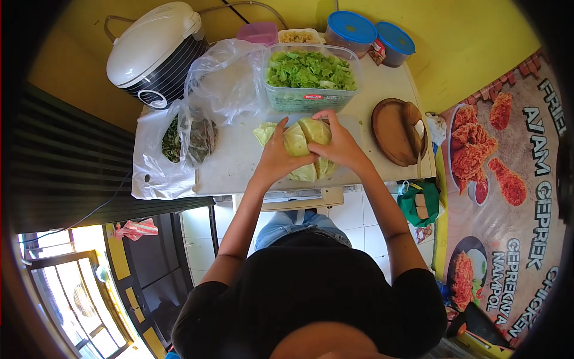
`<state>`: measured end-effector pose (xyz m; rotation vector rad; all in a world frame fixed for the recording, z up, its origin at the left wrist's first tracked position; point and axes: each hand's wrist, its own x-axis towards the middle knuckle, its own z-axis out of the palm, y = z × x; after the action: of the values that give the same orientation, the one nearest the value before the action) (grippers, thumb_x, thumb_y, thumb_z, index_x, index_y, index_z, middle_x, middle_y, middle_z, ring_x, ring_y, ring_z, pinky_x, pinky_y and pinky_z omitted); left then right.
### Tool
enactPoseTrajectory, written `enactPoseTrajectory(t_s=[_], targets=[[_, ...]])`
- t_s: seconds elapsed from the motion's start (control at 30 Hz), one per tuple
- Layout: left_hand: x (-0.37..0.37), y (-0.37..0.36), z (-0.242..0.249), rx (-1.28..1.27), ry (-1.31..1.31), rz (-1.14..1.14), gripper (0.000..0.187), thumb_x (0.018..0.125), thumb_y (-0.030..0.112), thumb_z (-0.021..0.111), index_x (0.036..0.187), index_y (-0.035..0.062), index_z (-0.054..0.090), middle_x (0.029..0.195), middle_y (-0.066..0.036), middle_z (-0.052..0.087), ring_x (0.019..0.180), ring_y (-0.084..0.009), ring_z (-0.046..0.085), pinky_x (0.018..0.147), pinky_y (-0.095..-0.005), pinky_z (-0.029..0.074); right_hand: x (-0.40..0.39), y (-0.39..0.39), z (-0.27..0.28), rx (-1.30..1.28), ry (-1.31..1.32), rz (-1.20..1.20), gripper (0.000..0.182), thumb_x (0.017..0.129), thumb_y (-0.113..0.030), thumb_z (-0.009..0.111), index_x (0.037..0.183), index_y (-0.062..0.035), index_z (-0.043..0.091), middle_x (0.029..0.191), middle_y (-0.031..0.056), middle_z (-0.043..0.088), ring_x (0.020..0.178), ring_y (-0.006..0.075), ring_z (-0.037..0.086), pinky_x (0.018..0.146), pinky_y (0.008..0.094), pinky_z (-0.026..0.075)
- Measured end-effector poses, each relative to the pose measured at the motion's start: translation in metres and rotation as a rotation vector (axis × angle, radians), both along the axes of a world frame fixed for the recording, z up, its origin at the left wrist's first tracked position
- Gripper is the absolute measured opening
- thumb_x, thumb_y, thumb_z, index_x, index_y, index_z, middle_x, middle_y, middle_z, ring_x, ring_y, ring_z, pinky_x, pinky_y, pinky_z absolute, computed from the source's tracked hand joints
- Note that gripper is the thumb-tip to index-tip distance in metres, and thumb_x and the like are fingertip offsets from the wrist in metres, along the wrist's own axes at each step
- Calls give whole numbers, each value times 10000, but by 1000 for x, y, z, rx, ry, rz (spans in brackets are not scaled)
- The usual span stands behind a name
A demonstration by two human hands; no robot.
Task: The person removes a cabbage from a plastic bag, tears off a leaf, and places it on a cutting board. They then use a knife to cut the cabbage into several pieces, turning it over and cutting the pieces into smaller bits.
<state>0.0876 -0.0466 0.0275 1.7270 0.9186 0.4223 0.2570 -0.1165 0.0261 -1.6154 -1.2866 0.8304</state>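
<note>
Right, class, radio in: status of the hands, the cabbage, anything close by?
Left hand, right hand both gripping cabbage on white board. Tub of greens right behind. Over.

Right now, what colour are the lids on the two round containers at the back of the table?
Both lids are blue, seen in the head view.
</note>
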Motion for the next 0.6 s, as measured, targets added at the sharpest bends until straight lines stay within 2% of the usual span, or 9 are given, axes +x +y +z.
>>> enactPoseTrajectory(t_s=[0.03, 0.17, 0.23, 0.3, 0.37, 0.43, 0.57, 0.6], targets=[[0, 0, -1, 3, 1, -1, 1065, 564, 250, 839, 1409, -38, 259, 1262, -249, 507, 1140, -320, 551, 942, -389, 452, 0, 2, 4, -141, 16, 18, 591, 665, -182, 720, 1168, -81, 428, 1042, 161, 604, 933, 306, 609, 847, 362, 476], [-3, -8, -10, 70, -105, 7, 1082, 555, 231, 836, 1422, -22, 240, 1266, -240, 504, 1124, -338, 553, 932, -405, 456, -3, -3, 2, -9, -3, 41, 577, 653, -158, 723, 1153, -78, 447, 974, 143, 619, 857, 312, 621, 783, 368, 489], [-7, -13, -7, 135, -190, 2, 1086, 551, 215, 833, 1427, -15, 234, 1264, -239, 497, 1130, -347, 539, 941, -411, 447, -13, -11, 4, 251, -12, -32, 564, 630, -124, 721, 1133, -81, 470, 1029, 144, 591, 902, 304, 597, 798, 376, 474], [-12, -17, 1, 489, -233, -24, 1077, 546, 174, 820, 1433, 2, 232, 1269, -226, 468, 1147, -362, 490, 985, -422, 406, -18, -13, 8, 346, -62, -55, 578, 613, -107, 719, 1137, -82, 477, 1064, 142, 570, 951, 304, 566, 840, 385, 451], [-15, -15, 7, 584, -272, -35, 1071, 547, 163, 813, 1433, 5, 233, 1273, -220, 453, 1159, -365, 462, 1002, -426, 387, -23, -15, 14, 433, -107, -78, 593, 596, -90, 717, 1141, -84, 485, 1100, 139, 549, 1001, 305, 535, 882, 393, 429], [-18, -13, 4, 680, -308, -44, 1065, 547, 153, 806, 1434, 9, 233, 1277, -214, 437, 1170, -368, 434, 1018, -429, 367, -27, -16, 21, 585, -278, -82, 663, 574, -79, 714, 1194, -84, 478, 1131, 128, 518, 1080, 313, 460, 949, 420, 373], [-21, -12, -15, 819, -254, 1, 1073, 561, 166, 803, 1442, 12, 210, 1319, -209, 412, 1245, -369, 379, 1036, -430, 349, -29, -14, 11, 614, -356, -45, 721, 563, -88, 729, 1236, -89, 472, 1136, 129, 495, 1101, 327, 426, 964, 431, 355], [-21, -15, -15, 870, -257, 26, 1085, 563, 174, 805, 1446, 12, 196, 1331, -211, 401, 1276, -369, 352, 1049, -428, 339, -33, -19, 14, 534, -344, -50, 711, 559, -101, 738, 1226, -106, 493, 1156, 133, 472, 1107, 331, 418, 963, 435, 352]])
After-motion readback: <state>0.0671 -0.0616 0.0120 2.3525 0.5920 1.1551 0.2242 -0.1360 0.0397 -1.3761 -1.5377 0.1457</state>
